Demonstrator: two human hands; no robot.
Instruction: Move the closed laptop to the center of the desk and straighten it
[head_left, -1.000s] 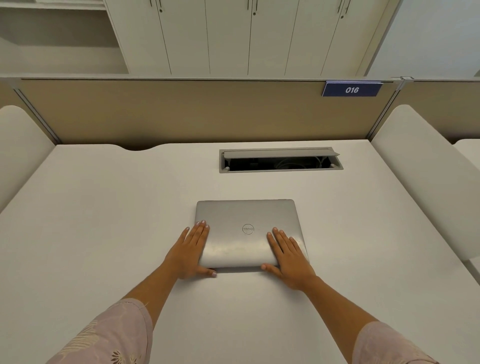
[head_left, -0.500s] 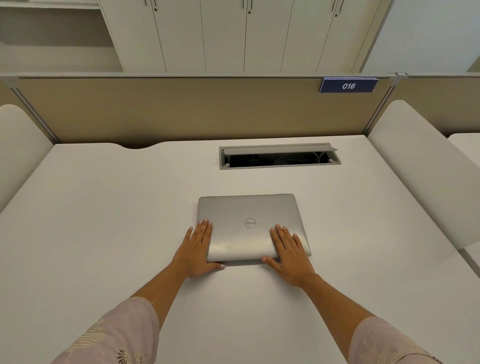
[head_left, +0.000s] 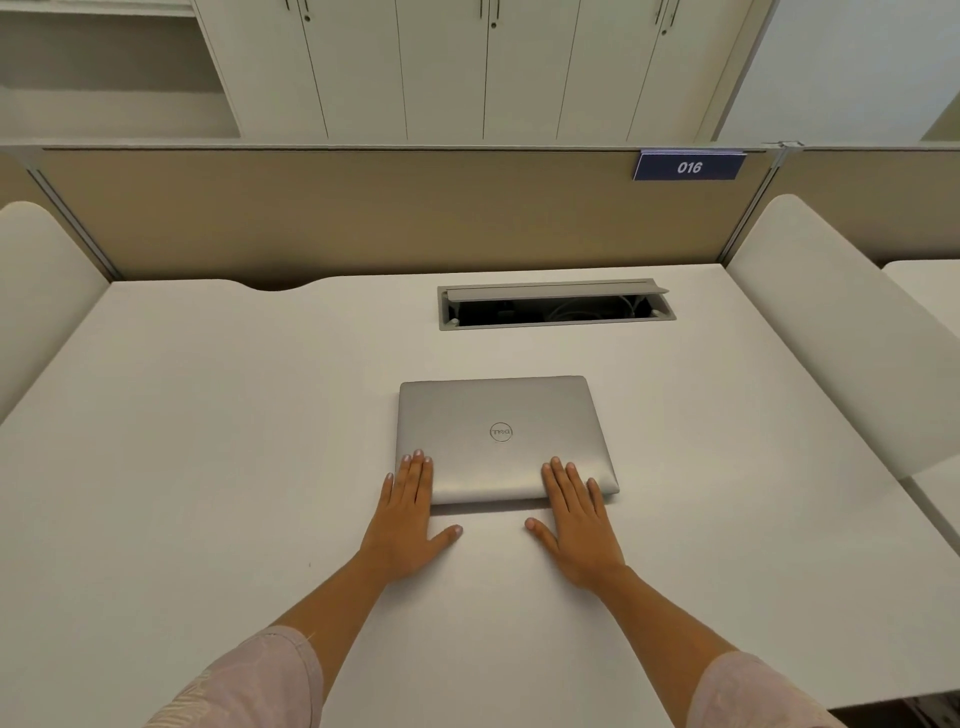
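Your closed silver laptop (head_left: 501, 436) lies flat on the white counter (head_left: 208, 441), just in front of the open cable hatch (head_left: 556, 307) and a little apart from it. Its far edge runs almost parallel to the hatch, and the round logo on the lid faces up.

Your left hand (head_left: 408, 519) is spread flat. Its fingertips (head_left: 415, 460) rest on the near left corner of the laptop, while the palm and the thumb lie on the counter in front of the laptop. Your right hand (head_left: 579, 525) is also spread flat, with its fingers (head_left: 563, 475) on the near right part of the lid and the thumb on the counter. Neither hand closes around anything; both grips are released, the fingers are straight and only press from above.

Behind the hatch stands a beige partition (head_left: 363, 213), and on its top edge, to the right of the hatch, there is a blue sign (head_left: 688, 166) with the number 016. White cabinets (head_left: 467, 67) rise behind the partition. Pink patterned sleeves (head_left: 260, 680) cover your upper arms.
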